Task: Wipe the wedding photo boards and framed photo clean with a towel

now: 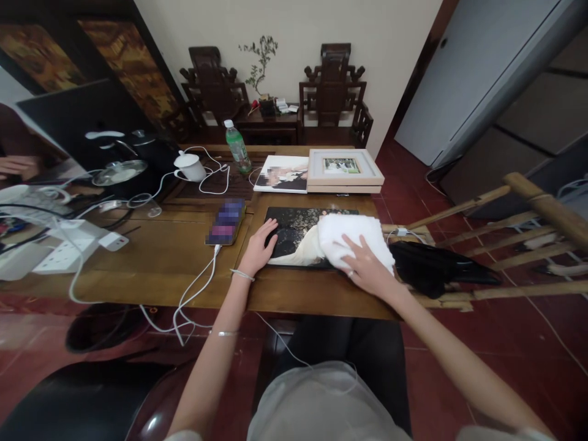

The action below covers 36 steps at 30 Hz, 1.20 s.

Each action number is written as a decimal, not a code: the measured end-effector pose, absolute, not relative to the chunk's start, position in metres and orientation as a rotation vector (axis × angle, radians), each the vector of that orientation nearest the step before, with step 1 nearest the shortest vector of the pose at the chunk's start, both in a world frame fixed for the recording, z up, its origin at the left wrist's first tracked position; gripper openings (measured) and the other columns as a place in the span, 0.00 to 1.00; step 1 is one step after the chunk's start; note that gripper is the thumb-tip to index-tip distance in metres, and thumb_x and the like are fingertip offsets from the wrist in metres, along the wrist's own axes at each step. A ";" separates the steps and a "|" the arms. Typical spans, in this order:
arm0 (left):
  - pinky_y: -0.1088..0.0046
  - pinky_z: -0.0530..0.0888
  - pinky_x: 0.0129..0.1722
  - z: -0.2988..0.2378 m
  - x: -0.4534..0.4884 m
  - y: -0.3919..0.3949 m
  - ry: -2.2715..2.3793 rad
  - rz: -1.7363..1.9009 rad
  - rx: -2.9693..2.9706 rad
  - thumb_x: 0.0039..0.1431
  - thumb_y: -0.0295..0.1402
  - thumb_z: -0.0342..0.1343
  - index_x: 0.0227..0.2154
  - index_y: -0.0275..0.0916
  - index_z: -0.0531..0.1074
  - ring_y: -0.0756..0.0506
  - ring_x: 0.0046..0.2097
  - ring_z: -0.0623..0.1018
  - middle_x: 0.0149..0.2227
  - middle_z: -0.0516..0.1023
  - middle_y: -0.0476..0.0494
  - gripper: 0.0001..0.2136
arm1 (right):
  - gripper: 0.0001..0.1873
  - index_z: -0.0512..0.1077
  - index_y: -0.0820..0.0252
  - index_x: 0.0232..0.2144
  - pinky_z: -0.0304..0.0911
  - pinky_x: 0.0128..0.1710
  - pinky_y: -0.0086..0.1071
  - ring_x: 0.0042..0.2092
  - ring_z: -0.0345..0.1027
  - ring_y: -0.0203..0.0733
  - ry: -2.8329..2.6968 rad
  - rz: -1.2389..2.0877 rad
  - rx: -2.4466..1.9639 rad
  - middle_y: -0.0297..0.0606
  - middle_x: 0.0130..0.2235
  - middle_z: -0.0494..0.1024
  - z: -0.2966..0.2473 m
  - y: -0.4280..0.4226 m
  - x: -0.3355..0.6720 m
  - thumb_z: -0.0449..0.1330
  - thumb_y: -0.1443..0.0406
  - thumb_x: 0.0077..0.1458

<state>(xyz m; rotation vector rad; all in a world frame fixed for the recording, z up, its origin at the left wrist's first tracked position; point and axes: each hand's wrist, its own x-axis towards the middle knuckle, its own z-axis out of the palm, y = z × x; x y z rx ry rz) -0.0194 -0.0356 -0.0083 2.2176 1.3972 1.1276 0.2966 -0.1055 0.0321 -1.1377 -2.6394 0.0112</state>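
Watching remotely, I count one photo panel (pixel 294 236) centre-frame, one white cloth (pixel 337 229) over its right, right hand (pixel 368 267) spread on it, left hand (pixel 258 248) apart on the panel's left edge, two chairs (pixel 334 82) upper centre.

Right hand (pixel 366 267) on white cloth (pixel 333 231) — atop dark picture panel (pixel 294 231), left hand (pixel 258 246) at its left edge, phone (pixel 226 223) nearby
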 end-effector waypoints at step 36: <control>0.55 0.62 0.63 -0.007 -0.018 -0.036 1.402 1.110 2.222 0.64 0.35 0.47 0.52 0.34 0.70 0.40 0.62 0.66 0.58 0.70 0.33 0.17 | 0.16 0.74 0.57 0.46 0.42 0.60 0.67 0.67 0.43 0.62 -2.924 0.160 -0.892 0.44 0.64 0.61 0.047 -0.130 0.225 0.55 0.69 0.57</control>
